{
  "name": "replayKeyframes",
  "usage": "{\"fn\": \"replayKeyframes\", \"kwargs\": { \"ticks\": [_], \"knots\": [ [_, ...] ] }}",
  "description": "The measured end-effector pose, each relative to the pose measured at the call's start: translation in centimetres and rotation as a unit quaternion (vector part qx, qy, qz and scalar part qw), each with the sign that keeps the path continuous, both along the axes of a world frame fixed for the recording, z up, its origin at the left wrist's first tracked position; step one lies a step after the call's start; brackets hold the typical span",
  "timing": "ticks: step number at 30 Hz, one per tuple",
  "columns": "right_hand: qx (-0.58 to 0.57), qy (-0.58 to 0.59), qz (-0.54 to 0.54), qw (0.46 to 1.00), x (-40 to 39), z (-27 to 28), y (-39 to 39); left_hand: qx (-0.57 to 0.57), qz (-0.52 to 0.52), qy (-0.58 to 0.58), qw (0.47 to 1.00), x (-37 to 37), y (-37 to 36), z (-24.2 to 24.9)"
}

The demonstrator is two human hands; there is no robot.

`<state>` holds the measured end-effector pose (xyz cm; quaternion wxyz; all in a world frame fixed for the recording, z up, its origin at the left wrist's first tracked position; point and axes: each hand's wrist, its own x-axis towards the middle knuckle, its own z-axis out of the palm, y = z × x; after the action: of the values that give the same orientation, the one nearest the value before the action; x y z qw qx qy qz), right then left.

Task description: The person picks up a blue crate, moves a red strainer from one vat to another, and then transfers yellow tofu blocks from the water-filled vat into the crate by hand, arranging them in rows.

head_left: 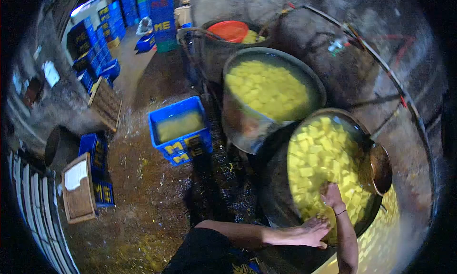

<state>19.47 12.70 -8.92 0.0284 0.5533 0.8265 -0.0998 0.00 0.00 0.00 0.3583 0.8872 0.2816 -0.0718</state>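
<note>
A large dark vat (328,113) at the lower right holds liquid crowded with yellow blocks (314,159) that look like tofu. At its near end my left hand (315,232) reaches in from the left, fingers closed on the edge of a yellowish rounded thing (327,220), perhaps a bowl or scoop. Just beyond it, my right hand (332,196), with a thin dark band at the wrist, dips among the blocks. Its fingertips are hidden. A brown metal pan (380,169) rests at the vat's right rim.
A second vat (233,114) of yellow blocks stands behind, and a farther one bears a red basin (228,31). On the wet floor (143,197) sits a blue crate (178,150) with yellowish contents. Stacked blue crates (162,21) and a wooden board (76,197) are left. A hose (381,69) curves along the right.
</note>
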Motion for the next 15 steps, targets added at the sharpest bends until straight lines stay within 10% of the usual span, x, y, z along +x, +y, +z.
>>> {"fn": "replayKeyframes", "kwargs": {
  "ticks": [2, 4, 8, 13, 15],
  "knots": [
    [-0.107, 0.237, -0.135, 0.956, 3.8, 0.6, 2.0, 0.107, 0.021, -0.23, 0.967, 1.9, 1.8, 0.8],
    [-0.198, 0.471, -0.228, 0.829, -3.1, -0.5, 0.6, 0.179, 0.115, -0.32, 0.923, -14.2, 1.1, -0.5],
    [-0.26, 0.596, -0.377, 0.66, -16.3, 9.8, 0.9, 0.168, 0.376, -0.437, 0.8, -23.6, 5.1, -4.3],
    [-0.345, 0.464, -0.182, 0.795, -41.1, 16.9, 0.1, -0.323, 0.511, -0.483, 0.633, -34.4, 10.7, -9.4],
    [-0.192, 0.37, -0.019, 0.909, -47.5, 13.1, 0.6, -0.44, 0.526, -0.617, 0.386, -39.8, 10.1, -8.5]
  ]
}}
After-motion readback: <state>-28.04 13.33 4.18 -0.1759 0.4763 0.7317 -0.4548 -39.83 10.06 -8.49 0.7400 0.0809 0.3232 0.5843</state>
